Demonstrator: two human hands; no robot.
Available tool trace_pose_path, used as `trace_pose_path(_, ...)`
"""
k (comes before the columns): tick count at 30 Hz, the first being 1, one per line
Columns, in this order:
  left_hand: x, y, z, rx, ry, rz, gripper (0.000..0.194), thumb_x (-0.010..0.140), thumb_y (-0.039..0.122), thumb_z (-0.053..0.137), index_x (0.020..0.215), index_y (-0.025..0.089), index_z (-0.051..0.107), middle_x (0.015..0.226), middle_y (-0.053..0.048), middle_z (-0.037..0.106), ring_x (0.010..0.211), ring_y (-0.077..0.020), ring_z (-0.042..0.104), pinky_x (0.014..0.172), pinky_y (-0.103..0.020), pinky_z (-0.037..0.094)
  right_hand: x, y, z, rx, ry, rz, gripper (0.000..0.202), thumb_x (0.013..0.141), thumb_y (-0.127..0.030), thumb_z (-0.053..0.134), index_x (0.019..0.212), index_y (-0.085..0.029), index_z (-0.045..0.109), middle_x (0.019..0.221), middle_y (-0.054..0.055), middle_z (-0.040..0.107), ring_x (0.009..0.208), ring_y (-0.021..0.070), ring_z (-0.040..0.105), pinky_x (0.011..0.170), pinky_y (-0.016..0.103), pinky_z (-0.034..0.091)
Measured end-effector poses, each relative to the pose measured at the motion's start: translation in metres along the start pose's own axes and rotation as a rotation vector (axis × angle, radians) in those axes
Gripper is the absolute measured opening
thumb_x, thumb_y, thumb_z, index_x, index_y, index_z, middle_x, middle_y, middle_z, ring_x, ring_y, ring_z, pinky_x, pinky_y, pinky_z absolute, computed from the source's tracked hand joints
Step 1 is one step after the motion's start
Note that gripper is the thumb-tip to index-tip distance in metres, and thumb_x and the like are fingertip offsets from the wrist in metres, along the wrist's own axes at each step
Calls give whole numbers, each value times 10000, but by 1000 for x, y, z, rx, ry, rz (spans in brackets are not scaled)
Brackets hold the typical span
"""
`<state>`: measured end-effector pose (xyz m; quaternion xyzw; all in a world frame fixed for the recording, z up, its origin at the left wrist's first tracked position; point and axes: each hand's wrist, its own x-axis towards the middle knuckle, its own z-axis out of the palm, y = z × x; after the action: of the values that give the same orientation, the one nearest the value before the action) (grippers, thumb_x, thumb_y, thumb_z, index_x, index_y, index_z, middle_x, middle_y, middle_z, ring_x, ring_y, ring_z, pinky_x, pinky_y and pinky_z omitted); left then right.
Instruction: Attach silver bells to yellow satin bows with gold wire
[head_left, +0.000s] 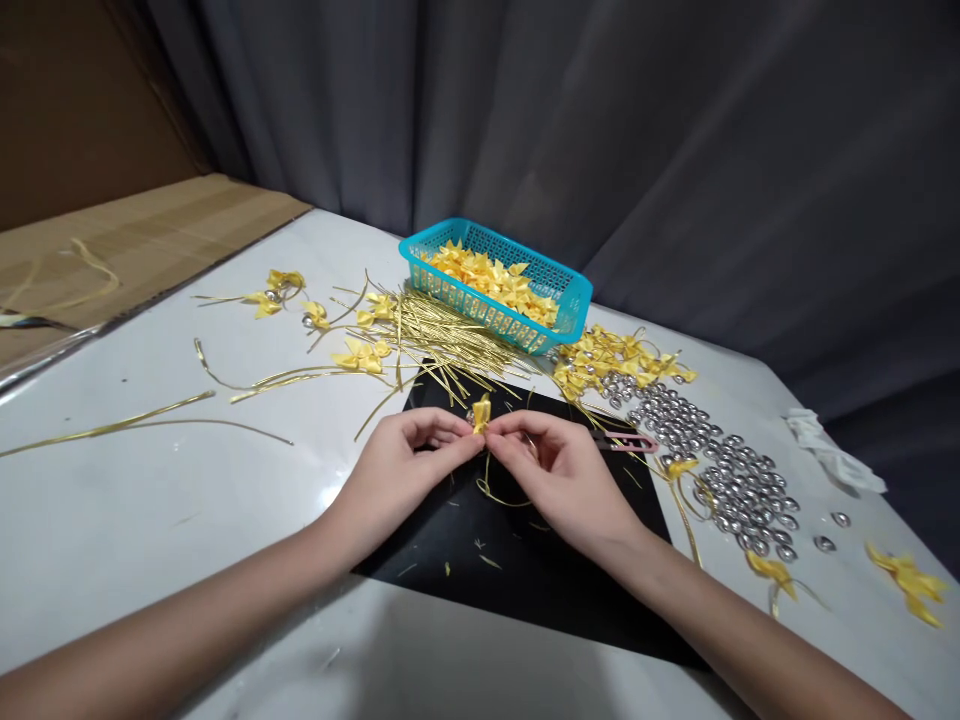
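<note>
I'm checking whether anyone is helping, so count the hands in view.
2: the left hand and the right hand, both at a yellow ribbon piece over the black mat. None seems hidden.

Both hands (397, 460) (574, 475) in adjacent pinches

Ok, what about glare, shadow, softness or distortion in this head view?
All in the head view: a bright glare patch on the white tabletop beside the left wrist; a soft shadow across the tabletop's near side; the dark gray curtain dimly lit; the yellow ribbon bow at the fingertips slightly soft; shapes seem stretched toward the edges.
</note>
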<state>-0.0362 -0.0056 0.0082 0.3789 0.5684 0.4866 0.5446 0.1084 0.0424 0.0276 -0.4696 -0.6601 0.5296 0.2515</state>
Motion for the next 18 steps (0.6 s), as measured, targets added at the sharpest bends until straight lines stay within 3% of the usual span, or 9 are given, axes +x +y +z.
trace_pose_path(4,3,0,-2,-85,-4,-68,167,717,294,682,793,146,666,735,3,639,713,-105,556,668,-204,417,-2,-1,-8,-120,-30,-79,199,836,-226,453,855,-120,621,598,-13,442,500,67,371,454,195,280)
trace_pose_path(7,4,-2,-3,-175,2,-105,136,738,279,660,790,153,653,759,6,626,748,-106,559,706,-209,422,-8,-10,-19,-206,24,-212,238,877,-174,391,982,-163,604,624,-21,420,468,55,332,427,193,252)
trace_pose_path(11,4,-3,-2,-238,10,-92,106,743,259,652,772,157,642,785,7,609,765,-109,551,728,-221,429,-17,-25,-27,-151,180,-410,343,920,-235,438,1249,-273,347,788,-11,561,456,58,376,417,194,311)
trace_pose_path(14,4,-4,-2,-243,2,-86,113,741,262,656,772,154,643,784,3,610,764,-110,550,740,-227,429,-21,-30,-27,-85,186,-379,208,927,-304,457,1111,-254,373,932,22,632,393,38,349,366,196,290)
trace_pose_path(18,4,-3,-2,-216,7,-69,119,735,266,659,762,152,641,740,11,606,719,-102,542,717,-223,419,-23,-30,-24,-217,43,-386,84,931,-268,448,893,-195,462,775,3,646,444,42,435,429,176,345)
